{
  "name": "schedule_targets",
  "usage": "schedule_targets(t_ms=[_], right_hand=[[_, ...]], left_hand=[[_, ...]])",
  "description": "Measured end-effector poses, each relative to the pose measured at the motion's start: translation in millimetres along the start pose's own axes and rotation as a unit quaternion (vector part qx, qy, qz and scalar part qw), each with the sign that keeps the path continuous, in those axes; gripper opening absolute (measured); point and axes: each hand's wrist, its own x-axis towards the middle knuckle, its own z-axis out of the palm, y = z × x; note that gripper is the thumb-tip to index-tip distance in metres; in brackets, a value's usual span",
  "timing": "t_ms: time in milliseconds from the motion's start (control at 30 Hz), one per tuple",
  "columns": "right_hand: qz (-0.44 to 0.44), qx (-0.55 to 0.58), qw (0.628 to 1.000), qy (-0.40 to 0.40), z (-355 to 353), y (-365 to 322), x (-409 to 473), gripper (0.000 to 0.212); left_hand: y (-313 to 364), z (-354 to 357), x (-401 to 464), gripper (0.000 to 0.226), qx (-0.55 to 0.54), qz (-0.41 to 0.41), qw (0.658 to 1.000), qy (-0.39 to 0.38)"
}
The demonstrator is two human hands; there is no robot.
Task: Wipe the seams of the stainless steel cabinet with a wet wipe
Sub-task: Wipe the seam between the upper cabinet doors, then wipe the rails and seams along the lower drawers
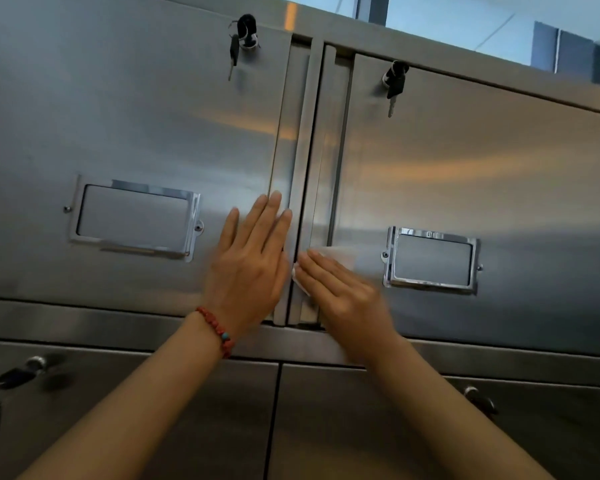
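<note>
The single head view looks forward and slightly upward, close to the stainless steel cabinet, whose doors fill nearly the whole frame.

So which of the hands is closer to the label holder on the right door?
Right. The right hand lies just left of the label holder; the left hand is across the seam.

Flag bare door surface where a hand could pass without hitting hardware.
Free: the left door between its keys and label frame; the right door right of its label frame. Crowded: the center seam, where the left hand lies flat and the right hand presses the wet wipe.
</note>
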Motion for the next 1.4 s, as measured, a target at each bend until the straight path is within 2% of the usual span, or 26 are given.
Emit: schedule_targets(t_ms=[200,400,900,1400], right_hand=[[0.043,0.066,0.997,-0.02,-7,-19,-20,0.041],[0.071,0.076,0.994,0.035,-10,-36,-46,0.027],[0.14,0.116,0.979,0.093,-9,-94,-117,0.026],[0.286,0.108,0.952,0.017,-29,-170,-186,0.025]], left_hand=[[17,-6,-34,0.05,-0.027,-0.024,0.999,-0.037],[37,-12,-65,0.048,-0.049,-0.065,0.995,-0.059],[89,-23,-153,0.044,-0.086,-0.097,0.985,-0.113],[108,-45,-247,0.045,-0.148,-0.104,0.961,-0.209]])
